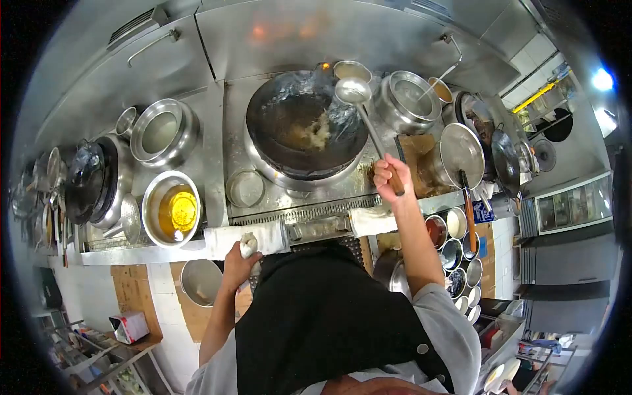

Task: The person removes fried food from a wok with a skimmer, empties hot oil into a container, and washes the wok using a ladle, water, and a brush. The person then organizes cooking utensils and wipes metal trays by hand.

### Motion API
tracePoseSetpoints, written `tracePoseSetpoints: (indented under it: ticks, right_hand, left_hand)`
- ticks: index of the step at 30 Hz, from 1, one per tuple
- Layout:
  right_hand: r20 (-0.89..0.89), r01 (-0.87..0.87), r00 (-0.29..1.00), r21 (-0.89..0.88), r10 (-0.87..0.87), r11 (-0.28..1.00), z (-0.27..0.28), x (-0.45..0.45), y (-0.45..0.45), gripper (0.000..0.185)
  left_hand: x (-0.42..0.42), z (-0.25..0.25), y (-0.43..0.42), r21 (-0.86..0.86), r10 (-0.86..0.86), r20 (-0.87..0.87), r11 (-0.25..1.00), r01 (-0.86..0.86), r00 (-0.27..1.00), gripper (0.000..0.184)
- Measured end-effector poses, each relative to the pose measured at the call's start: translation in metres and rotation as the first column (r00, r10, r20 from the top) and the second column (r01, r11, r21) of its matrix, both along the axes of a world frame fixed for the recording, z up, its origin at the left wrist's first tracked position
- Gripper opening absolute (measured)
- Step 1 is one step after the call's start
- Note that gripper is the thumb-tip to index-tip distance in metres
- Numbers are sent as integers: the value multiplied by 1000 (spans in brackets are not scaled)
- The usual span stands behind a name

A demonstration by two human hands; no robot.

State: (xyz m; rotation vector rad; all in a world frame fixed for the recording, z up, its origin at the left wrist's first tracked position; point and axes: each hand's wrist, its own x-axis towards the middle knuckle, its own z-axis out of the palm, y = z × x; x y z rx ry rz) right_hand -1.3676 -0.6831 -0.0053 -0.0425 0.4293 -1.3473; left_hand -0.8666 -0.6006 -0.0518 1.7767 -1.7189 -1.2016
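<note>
A large dark wok [273, 135] sits on the burner ahead of me, with a small pile of pale brown food [319, 133] in it. My right hand [394, 178] is closed round the wooden end of a long metal ladle [374, 131], whose bowl is held above the wok's right rim. Down at the front edge of the stove, my left hand [238, 265] grips a bunched white cloth [249, 245]. A folded white towel [270, 236] lies on the ledge right beside it.
To the left stands a steel bowl of yellow liquid [153, 224]. Lidless pots [189, 131] flank the wok on both sides. A strainer [461, 151] rests at right, above several seasoning tins [451, 253]. A shallow round dish [245, 189] sits before the wok.
</note>
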Motion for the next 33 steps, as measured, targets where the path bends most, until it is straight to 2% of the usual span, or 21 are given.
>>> tracePoseSetpoints:
  ticks: [2,3,5,6,8,9,11,13,15,17,19,20,22,25,26,27,28,29,30,31,33]
  right_hand:
    - [-292,76,953,-16,-77,997,15,7,0,11]
    - [-382,156,911,-30,-155,987,11,6,2,27]
    - [-819,266,532,-79,-215,961,-1,6,20,55]
    - [-819,293,534,-56,-212,954,-20,-5,33,55]
    - [-988,381,-149,-26,33,924,-89,-44,62,72]
    - [-829,324,-558,-173,41,930,-109,-64,78,69]
    - [-622,357,-718,56,313,932,-140,-96,108,71]
    - [-550,378,-727,179,411,908,-171,-116,127,66]
    - [-485,427,-712,277,509,861,-153,-98,124,61]
    - [-455,404,-808,33,374,914,-151,-87,103,58]
    - [-486,284,-776,301,402,911,-145,-68,66,67]
    - [-422,266,-805,372,418,889,-158,-64,57,71]
    - [-359,228,-845,426,395,875,-162,-62,41,74]
    - [-647,127,-700,306,304,944,-139,-61,52,79]
    - [-642,102,-735,210,216,972,-107,-40,63,76]
    - [-585,31,-811,-78,-21,996,-120,-38,78,73]
    - [-650,-2,-759,-57,-39,998,-126,-34,97,78]
    - [-628,-53,-772,216,97,975,-156,-53,112,79]
    - [-814,-51,-331,521,477,852,-136,-58,111,81]
    - [-920,82,-229,308,319,948,-226,-122,125,72]
    - [-887,274,-271,302,374,913,-81,-78,65,59]
  left_hand:
    - [19,-11,13,12,19,-15,1000,-18,1000,58]
    - [27,-13,19,16,36,-30,999,-35,999,58]
    - [41,-12,36,62,20,50,998,-23,999,54]
    - [54,-30,48,53,118,-3,992,-118,993,51]
    - [53,-15,61,207,354,-178,926,-317,918,46]
    - [58,-23,67,229,338,-164,927,-298,927,46]
    - [74,-52,81,285,479,-310,871,-401,821,43]
    - [70,-52,87,273,456,-330,884,-379,827,44]
    - [40,-12,67,245,307,-31,925,-290,951,49]
    - [15,3,45,247,277,-7,932,-266,961,52]
    - [-1,1,23,265,164,41,949,-169,986,48]
    - [-17,5,11,143,110,100,982,-124,989,46]
    - [-39,2,-14,64,77,56,995,-81,995,46]
    - [-71,-11,-51,103,98,-187,991,-80,977,46]
    - [-78,-42,-61,190,199,-352,972,-139,914,42]
    - [-95,-23,-74,376,302,-495,920,-113,815,42]
    - [-113,-28,-82,422,410,-574,890,-173,709,44]
    - [-129,-33,-90,472,505,-639,853,-222,580,47]
    - [-140,-27,-101,547,562,-632,811,-205,534,51]
    - [-148,-22,-108,622,618,-616,762,-180,488,55]
    - [-164,-32,-120,675,675,-646,723,-147,357,59]
